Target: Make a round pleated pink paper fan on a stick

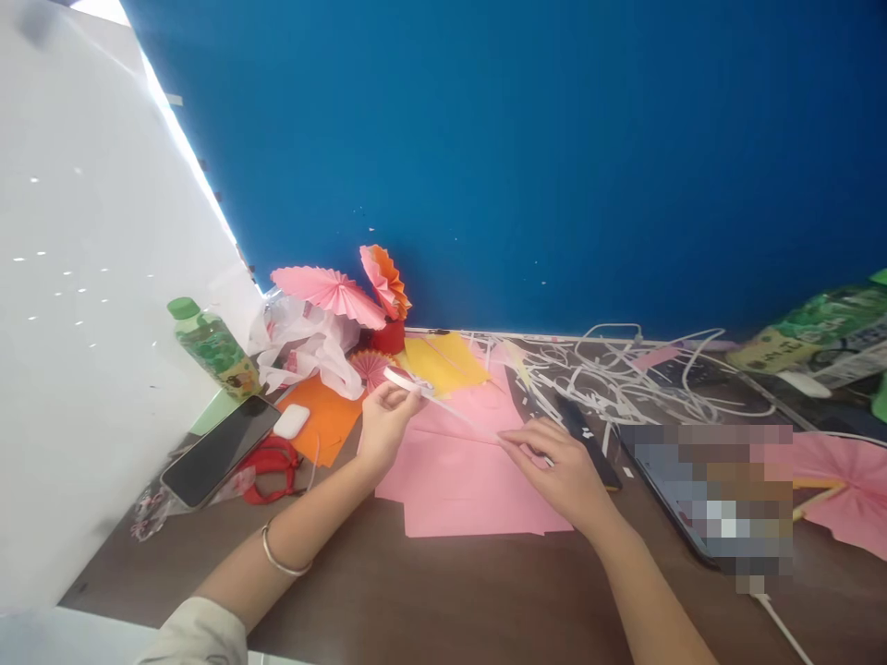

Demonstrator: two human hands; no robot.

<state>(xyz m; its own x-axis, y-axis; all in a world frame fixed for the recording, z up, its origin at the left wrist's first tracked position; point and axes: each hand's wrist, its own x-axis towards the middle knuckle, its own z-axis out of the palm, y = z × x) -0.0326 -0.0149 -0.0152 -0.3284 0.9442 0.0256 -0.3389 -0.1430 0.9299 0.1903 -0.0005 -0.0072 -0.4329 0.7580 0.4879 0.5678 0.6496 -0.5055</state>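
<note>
My left hand [388, 420] is closed on a small roll of white tape [398, 378], held above the desk. A narrow strip of tape [457, 412] runs from the roll to my right hand [551, 462], whose fingertips pinch its free end. Beneath both hands lie sheets of pink paper [471, 503], partly overlapping. Behind the roll are a yellow sheet [447, 360] and a pleated red paper fan [372, 367]. Folded pink and orange paper fans [333, 291] stand further back on the left.
On the left are a green-capped bottle [214, 349], a phone [222, 451], a white earbud case [291, 421] and orange paper [322, 425]. White paper strips [610, 383] heap up at the back right. A tablet [693, 499] lies right of my hand. A blue partition [519, 166] borders the desk.
</note>
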